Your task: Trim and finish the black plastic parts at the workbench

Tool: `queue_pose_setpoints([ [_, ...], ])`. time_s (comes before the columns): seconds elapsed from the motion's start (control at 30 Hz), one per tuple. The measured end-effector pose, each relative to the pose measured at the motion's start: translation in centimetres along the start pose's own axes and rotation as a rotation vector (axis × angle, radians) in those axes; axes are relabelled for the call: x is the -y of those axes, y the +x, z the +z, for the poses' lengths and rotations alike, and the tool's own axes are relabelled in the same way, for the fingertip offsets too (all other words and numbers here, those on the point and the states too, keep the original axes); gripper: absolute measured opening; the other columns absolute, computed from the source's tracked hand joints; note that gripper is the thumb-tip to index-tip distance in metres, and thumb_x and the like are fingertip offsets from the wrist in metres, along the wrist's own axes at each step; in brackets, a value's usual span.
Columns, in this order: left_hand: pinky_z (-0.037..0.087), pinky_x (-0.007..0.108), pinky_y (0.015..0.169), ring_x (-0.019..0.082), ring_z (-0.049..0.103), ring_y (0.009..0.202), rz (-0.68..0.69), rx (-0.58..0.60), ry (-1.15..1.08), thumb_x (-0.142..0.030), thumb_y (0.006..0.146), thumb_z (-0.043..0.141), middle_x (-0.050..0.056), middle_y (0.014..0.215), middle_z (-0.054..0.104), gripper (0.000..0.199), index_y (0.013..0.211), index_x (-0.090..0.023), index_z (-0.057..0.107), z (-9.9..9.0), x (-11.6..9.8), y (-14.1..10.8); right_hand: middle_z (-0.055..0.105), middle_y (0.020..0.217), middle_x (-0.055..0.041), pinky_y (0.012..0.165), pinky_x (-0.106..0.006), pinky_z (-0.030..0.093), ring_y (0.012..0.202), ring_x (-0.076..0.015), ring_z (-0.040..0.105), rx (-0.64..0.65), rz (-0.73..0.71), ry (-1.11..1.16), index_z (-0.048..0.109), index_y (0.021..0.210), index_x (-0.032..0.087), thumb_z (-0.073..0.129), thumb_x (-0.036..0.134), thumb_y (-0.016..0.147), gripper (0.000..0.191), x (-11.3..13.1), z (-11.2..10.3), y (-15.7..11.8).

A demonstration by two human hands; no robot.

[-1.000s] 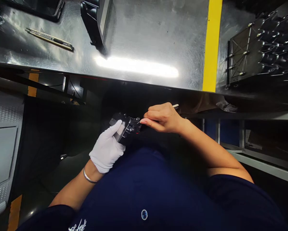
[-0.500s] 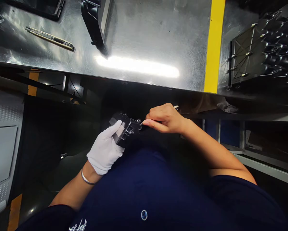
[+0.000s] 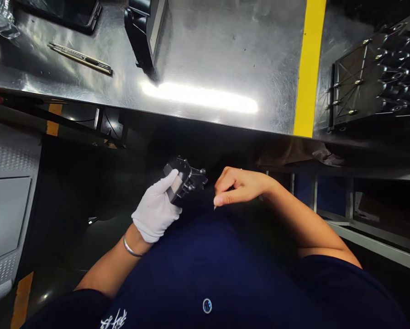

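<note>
My left hand (image 3: 157, 208), in a white glove, is closed around a black moulded plastic part (image 3: 186, 180) with small knobs and prongs on its right side. The thumb lies across the part's flat face. To the right, my bare right hand (image 3: 241, 186) pinches a thin pointed metal tool (image 3: 215, 208). Only the short tip shows below the thumb; the fingers hide the rest, so its exact kind cannot be told. That tip is apart from the black part, a little below and right of it.
Ahead is a metal workbench (image 3: 225, 59) with a yellow strip (image 3: 309, 68). On it lie a utility knife (image 3: 80, 58), a dark device (image 3: 71, 13), a black plastic housing (image 3: 141, 39) and several ribbed black parts (image 3: 393, 77). A grey cabinet (image 3: 8, 205) stands left.
My right hand has drawn the pointed tool away from the black part, downward and slightly right, turning its tip down. My left hand still holds the part, slightly shifted right in the view.
</note>
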State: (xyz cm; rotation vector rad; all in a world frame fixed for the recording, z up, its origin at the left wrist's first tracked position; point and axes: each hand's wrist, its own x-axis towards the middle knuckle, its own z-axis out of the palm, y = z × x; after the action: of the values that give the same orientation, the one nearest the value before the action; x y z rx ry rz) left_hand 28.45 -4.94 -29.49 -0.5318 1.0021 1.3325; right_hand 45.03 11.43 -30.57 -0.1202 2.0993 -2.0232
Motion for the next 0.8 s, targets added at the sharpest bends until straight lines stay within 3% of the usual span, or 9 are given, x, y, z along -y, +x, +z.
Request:
queue_pose_setpoints([
  [0.07, 0.057, 0.017, 0.069, 0.014, 0.072, 0.08, 0.11, -0.04, -0.112, -0.019, 0.095, 0.041, 0.004, 0.084, 0.074, 0.027, 0.099, -0.017, 0.068, -0.2, -1.0, 0.2, 0.059, 0.058, -0.0029, 0.05, -0.019, 0.036, 0.051, -0.007, 0.049, -0.032, 0.023, 0.027, 0.072, 0.076, 0.007, 0.057, 0.042, 0.088, 0.04, -0.1, 0.8, 0.0],
  [0.13, 0.056, 0.014, 0.07, 0.009, 0.071, 0.076, 0.208, -0.086, -0.238, -0.016, 0.097, 0.036, 0.001, 0.08, 0.074, 0.032, 0.101, -0.019, 0.068, -0.2, -1.6, 0.2, 0.056, 0.057, -0.0017, 0.05, -0.02, 0.037, 0.052, -0.0078, 0.049, -0.271, 0.082, 0.058, 0.073, 0.076, 0.008, 0.053, 0.046, 0.09, 0.045, -0.2, 1.6, 0.2],
  [0.23, 0.055, 0.012, 0.07, 0.008, 0.07, 0.069, 0.2, -0.075, -0.328, -0.012, 0.096, 0.034, -0.002, 0.067, 0.071, 0.036, 0.095, -0.02, 0.069, -0.1, -1.6, 0.0, 0.051, 0.056, 0.0001, 0.05, -0.022, 0.038, 0.054, -0.009, 0.048, -0.722, 0.139, 0.113, 0.073, 0.078, 0.012, 0.048, 0.053, 0.09, 0.05, -0.8, 2.8, 1.0],
  [0.33, 0.055, 0.012, 0.068, 0.008, 0.07, 0.068, 0.155, -0.029, -0.325, -0.01, 0.096, 0.034, -0.001, 0.065, 0.071, 0.038, 0.089, -0.018, 0.07, 0.0, -1.0, 0.0, 0.054, 0.065, -0.0006, 0.056, -0.024, 0.043, 0.062, -0.0107, 0.051, -0.951, 0.053, 0.153, 0.074, 0.084, 0.016, 0.058, 0.054, 0.084, 0.041, -1.5, 4.0, 2.5],
  [0.5, 0.054, 0.01, 0.066, 0.007, 0.07, 0.07, 0.169, 0.019, -0.302, -0.008, 0.097, 0.031, 0.0, 0.072, 0.073, 0.04, 0.086, -0.016, 0.069, -0.2, -0.5, 0.3, 0.06, 0.078, -0.0028, 0.058, -0.025, 0.047, 0.068, -0.0115, 0.056, -1.082, -0.027, 0.246, 0.071, 0.08, 0.018, 0.062, 0.051, 0.082, 0.035, -1.9, 6.0, 4.6],
  [0.67, 0.055, 0.011, 0.063, 0.007, 0.07, 0.065, 0.14, 0.031, -0.282, -0.004, 0.095, 0.031, 0.0, 0.069, 0.072, 0.042, 0.078, -0.015, 0.068, -0.2, -0.1, 0.0, 0.057, 0.067, 0.0, 0.055, -0.025, 0.045, 0.06, -0.0105, 0.053, -1.112, -0.026, 0.295, 0.067, 0.077, 0.017, 0.061, 0.053, 0.082, 0.037, -2.1, 7.1, 5.4],
  [0.8, 0.056, 0.012, 0.063, 0.008, 0.07, 0.064, 0.122, 0.024, -0.273, -0.003, 0.094, 0.033, 0.0, 0.068, 0.072, 0.04, 0.088, -0.016, 0.07, 0.0, 0.4, -0.3, 0.058, 0.065, 0.0003, 0.054, -0.024, 0.044, 0.058, -0.0105, 0.052, -1.129, -0.032, 0.266, 0.066, 0.078, 0.017, 0.06, 0.053, 0.082, 0.037, -1.9, 7.2, 5.1],
])
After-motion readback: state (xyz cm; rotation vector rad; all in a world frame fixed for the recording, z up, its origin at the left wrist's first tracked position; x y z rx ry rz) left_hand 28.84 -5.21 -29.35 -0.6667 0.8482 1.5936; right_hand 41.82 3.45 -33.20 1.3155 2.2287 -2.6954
